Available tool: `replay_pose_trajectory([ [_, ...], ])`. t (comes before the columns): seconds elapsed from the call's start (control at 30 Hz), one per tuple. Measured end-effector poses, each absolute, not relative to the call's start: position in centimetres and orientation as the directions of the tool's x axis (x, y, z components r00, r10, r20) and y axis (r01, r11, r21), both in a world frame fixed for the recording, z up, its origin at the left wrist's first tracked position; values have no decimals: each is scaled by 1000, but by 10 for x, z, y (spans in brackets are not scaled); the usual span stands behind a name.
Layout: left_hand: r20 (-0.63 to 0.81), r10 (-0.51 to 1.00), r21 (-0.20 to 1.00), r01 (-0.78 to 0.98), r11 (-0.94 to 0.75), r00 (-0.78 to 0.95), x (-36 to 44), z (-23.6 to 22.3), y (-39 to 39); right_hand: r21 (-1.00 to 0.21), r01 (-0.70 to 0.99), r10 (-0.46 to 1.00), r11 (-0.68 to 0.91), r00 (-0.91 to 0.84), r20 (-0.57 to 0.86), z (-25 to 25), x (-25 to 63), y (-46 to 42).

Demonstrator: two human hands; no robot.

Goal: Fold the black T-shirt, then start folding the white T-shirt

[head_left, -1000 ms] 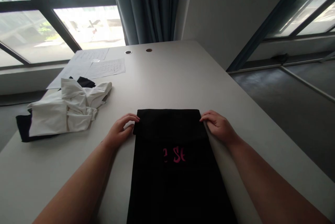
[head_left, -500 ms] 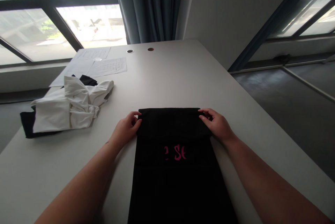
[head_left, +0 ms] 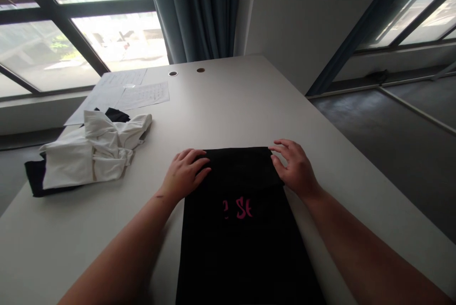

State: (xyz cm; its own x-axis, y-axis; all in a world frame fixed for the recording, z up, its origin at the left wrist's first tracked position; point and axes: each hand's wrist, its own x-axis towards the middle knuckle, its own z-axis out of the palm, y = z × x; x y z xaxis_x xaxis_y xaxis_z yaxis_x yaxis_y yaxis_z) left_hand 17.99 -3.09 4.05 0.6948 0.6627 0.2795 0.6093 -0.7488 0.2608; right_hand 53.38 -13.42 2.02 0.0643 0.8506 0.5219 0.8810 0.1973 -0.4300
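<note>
A black cloth piece (head_left: 238, 252), its kind of garment not clear, lies flat on the white table with its far end folded over toward me. Pink lettering (head_left: 244, 208) shows just below the folded flap, partly covered by it. My left hand (head_left: 185, 170) rests open over the flap's far left corner, fingers lying on the cloth. At the far right corner is my right hand (head_left: 294, 165), open, with thumb and fingers apart and fingertips at the cloth's edge.
A crumpled pile of white cloth (head_left: 71, 160) with black cloth (head_left: 34, 176) under it lies on the left of the white table (head_left: 221, 110). Behind it are printed paper sheets (head_left: 146, 96). Two cable holes (head_left: 173, 73) sit near the far edge, before a blue curtain (head_left: 199, 15).
My left hand has loosened its pinch and moved right, onto the flap's corner. The fingers of my right hand have spread away from the other corner. The view has shifted slightly.
</note>
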Motion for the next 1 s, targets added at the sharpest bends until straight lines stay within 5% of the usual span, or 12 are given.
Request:
replay_pose_trajectory([
  [0.23, 49, 539, 331, 495, -803, 841, 173, 20, -19, -405, 892, 978, 200, -159, 133, -9, 541, -128],
  [0.53, 74, 515, 443, 434, -784, 854, 161, 25, -14, -408, 892, 981, 196, -179, 80, -5, 552, -127],
  [0.7, 122, 636, 525, 494, -693, 762, 148, 18, 0, -500, 838, 974, 219, -160, 159, -4, 556, -126],
  [0.87, 81, 780, 413, 692, -592, 620, 137, -2, 15, -488, 868, 865, 89, 176, 471, -8, 570, -120],
  [1.0, 49, 795, 368, 729, -578, 605, 135, -2, 13, -449, 893, 821, 36, 229, 523, -11, 572, -118],
])
